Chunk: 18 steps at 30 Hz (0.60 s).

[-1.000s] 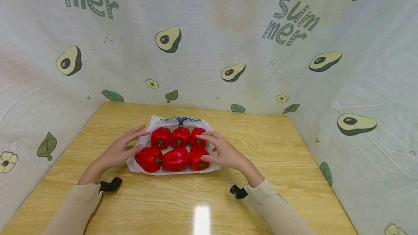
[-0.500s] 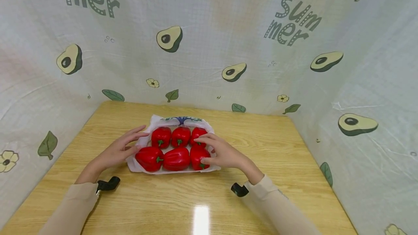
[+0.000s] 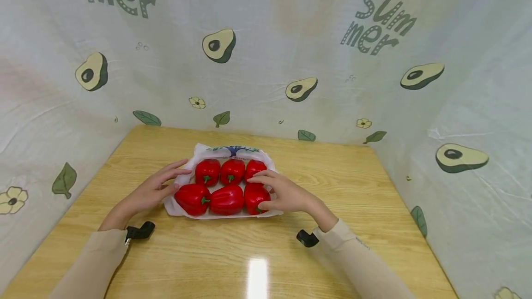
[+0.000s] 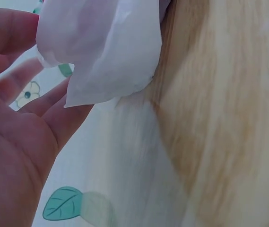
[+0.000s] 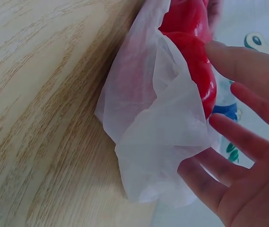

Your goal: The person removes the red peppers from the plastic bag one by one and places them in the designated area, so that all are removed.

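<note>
While paper partly hides the left hand, right hand overlapping a red pepper, each grip relaxed

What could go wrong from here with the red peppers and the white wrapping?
The white wrapping looks thin and loose at its edges; it could tear if pulled. The red peppers look glossy and rounded; they might roll if it tilts. The right hand has its thumb close to one pepper and may nudge it.

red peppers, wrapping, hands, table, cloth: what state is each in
Red peppers: whole, in two rows of three
White wrapping: crumpled, open on top
Left hand: fingers apart, relaxed
Right hand: fingers apart, bent
Wooden table: shiny, reflecting light
Avocado-print cloth: hung up, creased
</note>
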{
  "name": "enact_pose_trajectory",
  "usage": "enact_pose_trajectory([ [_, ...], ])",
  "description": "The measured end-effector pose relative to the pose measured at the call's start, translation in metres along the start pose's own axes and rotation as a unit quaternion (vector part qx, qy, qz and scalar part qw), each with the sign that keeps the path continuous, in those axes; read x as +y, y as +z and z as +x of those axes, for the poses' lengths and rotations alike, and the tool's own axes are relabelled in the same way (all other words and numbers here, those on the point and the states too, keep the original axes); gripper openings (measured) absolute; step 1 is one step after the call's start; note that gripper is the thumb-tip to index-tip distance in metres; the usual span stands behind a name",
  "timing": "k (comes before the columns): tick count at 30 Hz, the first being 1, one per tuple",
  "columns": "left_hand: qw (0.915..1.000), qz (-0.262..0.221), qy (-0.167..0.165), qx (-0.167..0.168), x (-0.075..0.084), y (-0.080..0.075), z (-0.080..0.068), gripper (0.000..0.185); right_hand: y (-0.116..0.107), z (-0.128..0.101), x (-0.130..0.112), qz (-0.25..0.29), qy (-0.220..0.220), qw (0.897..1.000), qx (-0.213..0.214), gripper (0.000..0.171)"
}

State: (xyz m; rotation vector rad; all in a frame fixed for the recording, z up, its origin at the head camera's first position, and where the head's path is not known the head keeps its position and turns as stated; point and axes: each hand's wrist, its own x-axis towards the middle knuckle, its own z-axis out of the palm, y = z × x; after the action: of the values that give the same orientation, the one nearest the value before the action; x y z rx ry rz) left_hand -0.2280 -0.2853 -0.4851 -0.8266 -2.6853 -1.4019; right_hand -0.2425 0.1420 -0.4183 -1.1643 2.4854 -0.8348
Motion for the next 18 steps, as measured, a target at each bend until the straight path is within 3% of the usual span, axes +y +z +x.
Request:
enact_pose_trajectory([
  [18,0.9996,-0.024,0.009,-0.012,-0.003,0.0,-0.001,0.044,-0.004,0.005,0.012,-0.006,-0.016,0.998,-0.063,0.062],
])
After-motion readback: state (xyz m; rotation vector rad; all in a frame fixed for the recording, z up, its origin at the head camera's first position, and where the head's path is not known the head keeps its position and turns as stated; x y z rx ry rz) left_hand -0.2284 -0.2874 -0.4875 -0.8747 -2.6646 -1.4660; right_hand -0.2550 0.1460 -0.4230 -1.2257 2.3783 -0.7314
